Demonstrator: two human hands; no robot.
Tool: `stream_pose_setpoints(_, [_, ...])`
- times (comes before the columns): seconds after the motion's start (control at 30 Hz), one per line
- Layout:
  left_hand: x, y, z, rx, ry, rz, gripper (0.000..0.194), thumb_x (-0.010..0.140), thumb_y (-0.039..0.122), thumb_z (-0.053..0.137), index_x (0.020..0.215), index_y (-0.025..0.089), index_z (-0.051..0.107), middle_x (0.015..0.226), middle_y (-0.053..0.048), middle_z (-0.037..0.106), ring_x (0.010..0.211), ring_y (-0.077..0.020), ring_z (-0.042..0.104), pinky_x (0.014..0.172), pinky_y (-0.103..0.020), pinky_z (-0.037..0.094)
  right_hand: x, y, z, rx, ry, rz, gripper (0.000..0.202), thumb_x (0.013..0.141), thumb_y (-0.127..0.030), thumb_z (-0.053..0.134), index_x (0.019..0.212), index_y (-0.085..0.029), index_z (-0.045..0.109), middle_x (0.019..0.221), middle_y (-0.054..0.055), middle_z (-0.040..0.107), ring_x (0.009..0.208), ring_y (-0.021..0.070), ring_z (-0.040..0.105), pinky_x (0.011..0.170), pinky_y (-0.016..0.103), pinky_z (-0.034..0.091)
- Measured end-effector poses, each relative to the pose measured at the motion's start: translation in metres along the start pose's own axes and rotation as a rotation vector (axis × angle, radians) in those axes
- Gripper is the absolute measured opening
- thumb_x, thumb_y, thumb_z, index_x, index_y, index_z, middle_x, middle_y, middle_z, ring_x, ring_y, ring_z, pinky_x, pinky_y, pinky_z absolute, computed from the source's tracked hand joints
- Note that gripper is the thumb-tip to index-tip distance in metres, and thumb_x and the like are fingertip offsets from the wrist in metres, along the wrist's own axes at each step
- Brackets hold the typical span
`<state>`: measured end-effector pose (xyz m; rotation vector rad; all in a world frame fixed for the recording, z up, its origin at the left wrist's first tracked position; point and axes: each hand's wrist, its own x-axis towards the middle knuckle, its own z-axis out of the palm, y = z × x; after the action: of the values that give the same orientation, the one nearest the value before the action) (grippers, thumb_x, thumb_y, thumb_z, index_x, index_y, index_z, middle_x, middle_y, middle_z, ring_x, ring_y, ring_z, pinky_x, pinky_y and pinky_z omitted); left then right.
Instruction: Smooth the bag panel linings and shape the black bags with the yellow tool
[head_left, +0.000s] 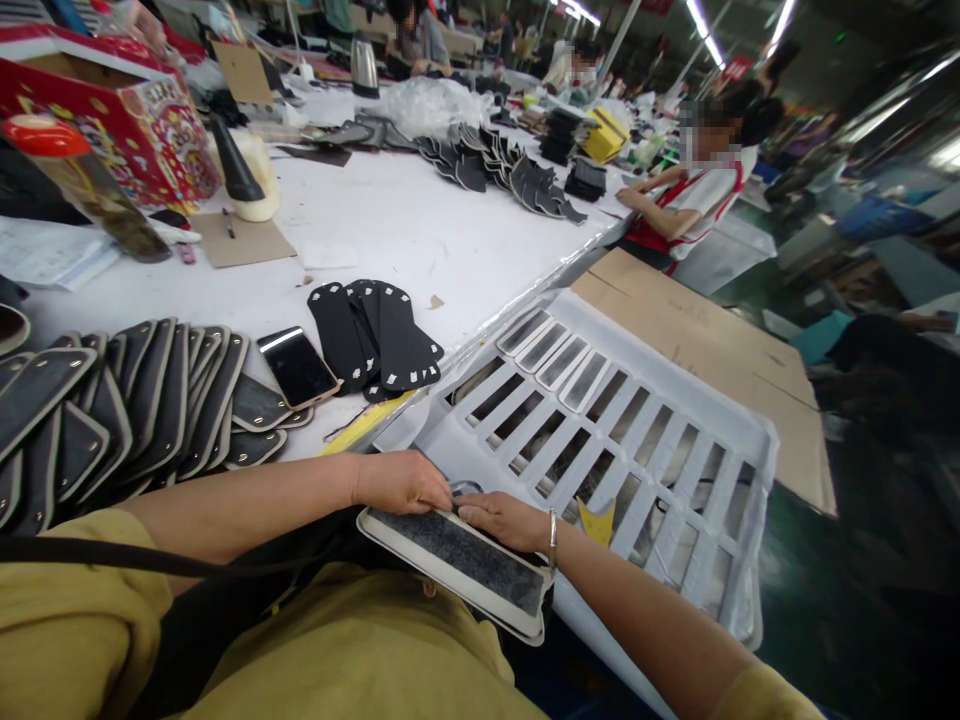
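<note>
Close to my body lies a long grey panel with a pale raised border (pixel 465 558), tilted down toward the right. My left hand (pixel 409 483) is closed at its far edge, fingertips pinched together. Just to the right, my right hand (pixel 506 520) has its thumb and fingers closed on the same far edge, nearly touching the left. A small dark curved piece shows between the hands; what it is I cannot tell. Beyond them sits a pale slatted plastic tray (pixel 622 440) with several narrow grey pieces with white edges (pixel 555 352) on its far left part.
On the white table (pixel 360 220) lie a phone (pixel 298 368), black rounded strips (pixel 375 335) and a pile of grey pieces with pale edging (pixel 142 410). A bottle (pixel 86 185) and red box (pixel 112 110) stand at left. A co-worker (pixel 690 190) sits beyond the cardboard (pixel 705 350).
</note>
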<state>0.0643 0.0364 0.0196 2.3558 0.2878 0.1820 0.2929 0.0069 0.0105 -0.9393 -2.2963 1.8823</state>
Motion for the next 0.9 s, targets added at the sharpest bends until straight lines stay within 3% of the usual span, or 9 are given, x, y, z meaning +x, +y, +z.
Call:
stream_pose_setpoints(0.17, [-0.008, -0.01, -0.01, -0.108, 0.054, -0.181, 0.026, 0.083, 0.023, 0.058, 0.108, 0.022, 0.066, 0.102, -0.004, 0.07, 0.091, -0.0149, 0.064, 0.084, -0.019, 0.044, 0.003, -0.004, -0.003, -0.011, 0.01, 0.052, 0.056, 0.091, -0.056, 0.034, 0.128, -0.018, 0.052, 0.128, 0.007, 0.055, 0.115, 0.0203, 0.051, 0.104, 0.033, 0.034])
stream_pose_setpoints(0.33, [-0.012, -0.02, -0.011, -0.221, 0.071, -0.223, 0.018, 0.079, 0.019, 0.061, 0.093, 0.019, 0.072, 0.091, -0.003, 0.072, 0.082, -0.0128, 0.065, 0.076, -0.016, 0.045, 0.003, 0.002, -0.005, 0.022, -0.009, 0.048, 0.057, 0.09, -0.057, 0.034, 0.129, -0.02, 0.051, 0.125, 0.005, 0.058, 0.112, 0.0197, 0.053, 0.102, 0.032, 0.036])
stream_pose_setpoints(0.57, [-0.013, -0.01, -0.002, -0.079, 0.154, -0.143, 0.022, 0.078, 0.013, 0.054, 0.092, 0.019, 0.071, 0.09, -0.004, 0.071, 0.084, -0.0144, 0.063, 0.081, -0.019, 0.045, 0.01, 0.003, -0.003, 0.105, -0.025, 0.076, 0.061, 0.089, -0.06, 0.033, 0.129, -0.018, 0.051, 0.119, 0.004, 0.061, 0.111, 0.0204, 0.053, 0.102, 0.033, 0.035])
stream_pose_setpoints(0.9, [0.003, -0.007, 0.001, -0.114, 0.158, -0.41, 0.026, 0.065, 0.011, 0.062, 0.088, 0.019, 0.073, 0.083, -0.001, 0.068, 0.076, -0.0144, 0.062, 0.07, -0.018, 0.045, 0.014, -0.003, -0.003, 0.082, 0.006, 0.138, 0.059, 0.089, -0.06, 0.034, 0.119, -0.016, 0.059, 0.108, 0.006, 0.065, 0.104, 0.0224, 0.056, 0.097, 0.036, 0.039])
